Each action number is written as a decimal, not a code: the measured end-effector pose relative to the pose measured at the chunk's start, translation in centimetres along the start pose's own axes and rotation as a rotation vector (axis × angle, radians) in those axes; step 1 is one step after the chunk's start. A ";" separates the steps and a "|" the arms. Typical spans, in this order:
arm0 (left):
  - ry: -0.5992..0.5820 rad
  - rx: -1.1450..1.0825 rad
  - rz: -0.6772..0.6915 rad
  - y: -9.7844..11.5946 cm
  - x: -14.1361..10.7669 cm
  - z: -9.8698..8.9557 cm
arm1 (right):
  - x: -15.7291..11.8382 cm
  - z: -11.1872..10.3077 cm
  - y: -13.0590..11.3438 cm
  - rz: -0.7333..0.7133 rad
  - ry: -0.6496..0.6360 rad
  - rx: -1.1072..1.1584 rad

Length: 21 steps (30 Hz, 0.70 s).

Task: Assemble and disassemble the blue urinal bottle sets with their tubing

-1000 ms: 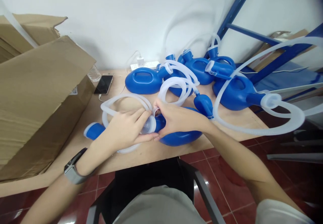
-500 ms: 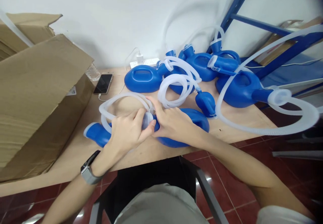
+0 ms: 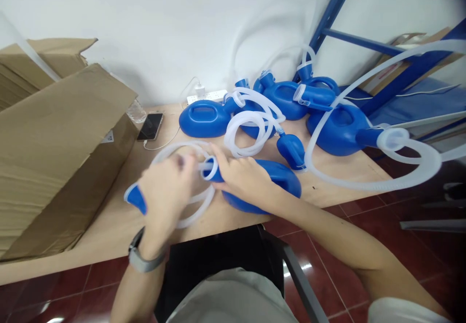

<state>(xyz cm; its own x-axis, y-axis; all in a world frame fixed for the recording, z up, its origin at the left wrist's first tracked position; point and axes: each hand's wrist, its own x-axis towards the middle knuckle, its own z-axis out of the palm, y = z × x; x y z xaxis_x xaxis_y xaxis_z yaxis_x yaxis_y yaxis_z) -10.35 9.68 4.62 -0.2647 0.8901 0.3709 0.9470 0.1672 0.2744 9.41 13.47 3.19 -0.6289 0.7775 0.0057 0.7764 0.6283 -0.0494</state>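
Note:
My right hand (image 3: 243, 177) is wrapped round the neck of a blue bottle (image 3: 280, 172) lying on its side, its open mouth (image 3: 210, 169) facing left. My left hand (image 3: 167, 182), blurred by motion, is just left of that mouth with its fingers closed; a short whitish piece shows between the fingers and the mouth, too smeared to make out. A coiled clear tube (image 3: 204, 211) lies behind and under my left hand. A blue funnel-shaped piece (image 3: 135, 199) shows partly behind my left hand.
Several blue bottles (image 3: 204, 118) with coiled tubes (image 3: 251, 134) stand along the back and right. A phone (image 3: 150, 127), a power strip (image 3: 214, 96) and a large cardboard box (image 3: 65, 153) are on the wooden table (image 3: 109, 235).
My left hand has moved left from the bottle's mouth, where a pale cap was, and the mouth now shows open. My right hand stays on the neck.

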 end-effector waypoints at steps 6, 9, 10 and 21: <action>0.034 0.039 0.019 1.2 3.3 -1.2 | 0.4 0.1 0.8 -0.048 0.078 0.018; -0.080 0.184 0.179 1.4 5.5 1.8 | 0.6 -0.3 0.9 -0.050 0.078 0.071; -0.132 0.210 0.257 1.0 6.1 2.9 | 0.6 -0.4 1.0 -0.053 0.071 0.096; -0.021 -0.388 0.703 -1.1 1.3 4.7 | -0.3 -0.4 2.5 -0.059 0.050 0.143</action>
<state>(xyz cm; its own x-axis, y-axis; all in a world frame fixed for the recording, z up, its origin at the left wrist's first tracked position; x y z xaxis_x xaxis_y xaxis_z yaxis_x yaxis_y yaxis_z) -10.88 12.65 0.60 0.3770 0.7407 0.5561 0.7589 -0.5913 0.2730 11.54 14.82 3.45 -0.6673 0.7422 0.0628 0.7221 0.6653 -0.1895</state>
